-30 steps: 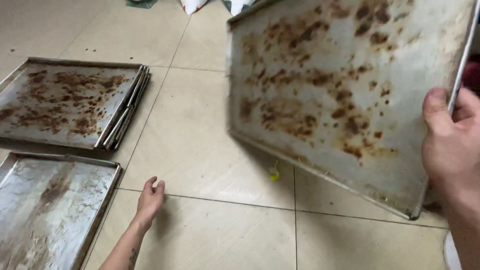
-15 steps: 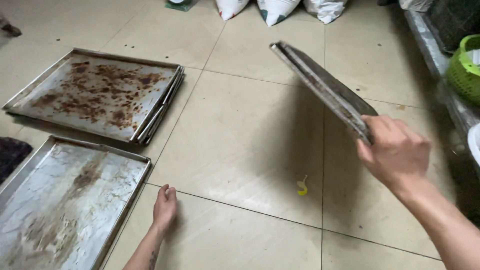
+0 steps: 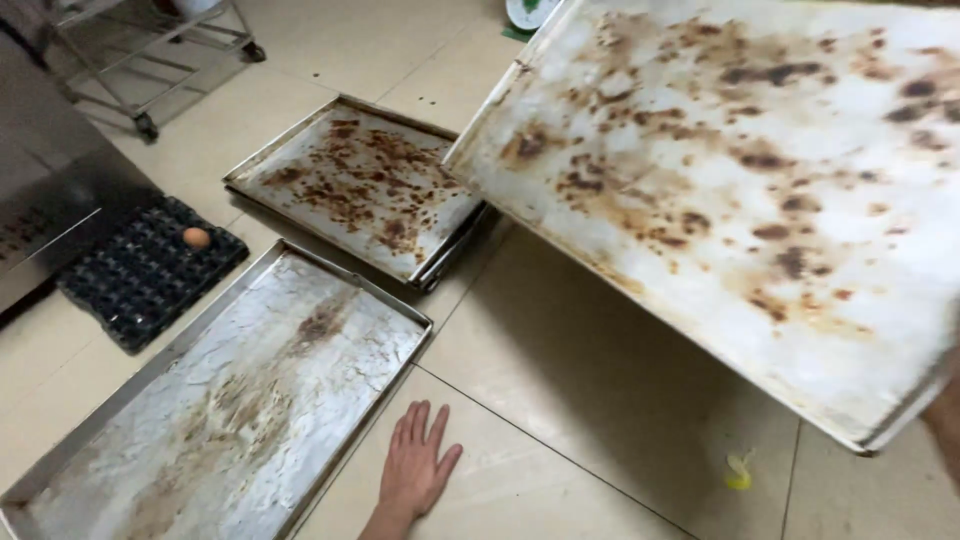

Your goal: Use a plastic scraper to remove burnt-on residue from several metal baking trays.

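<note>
1. The left hand (image 3: 415, 467) lies flat on the tiled floor (image 3: 590, 400), palm down, fingers (image 3: 418, 425) stretched and slightly spread, gripping nothing
2. Just beside those fingers runs the near corner of a large metal baking tray (image 3: 220, 400) resting on the floor, its surface grey and streaked with brown residue
3. The right hand (image 3: 945, 425) shows only as a sliver at the right edge, beneath the lower corner of a raised baking tray (image 3: 740, 190); how its fingers sit cannot be told
4. That raised tray is tilted, held in the air above the floor, its pale face covered with burnt brown spots, filling the upper right of the view
5. Behind the floor tray lies a stack of stained trays (image 3: 365, 190), partly overlapped by the raised tray's edge
6. A small yellow scrap (image 3: 738, 472) lies on the tile under the raised tray
7. To the left sits a dark egg carton (image 3: 140, 280) holding a single brown egg (image 3: 196, 238), beside a steel cabinet (image 3: 45, 190); a wheeled metal rack (image 3: 150, 50) stands further back
</note>
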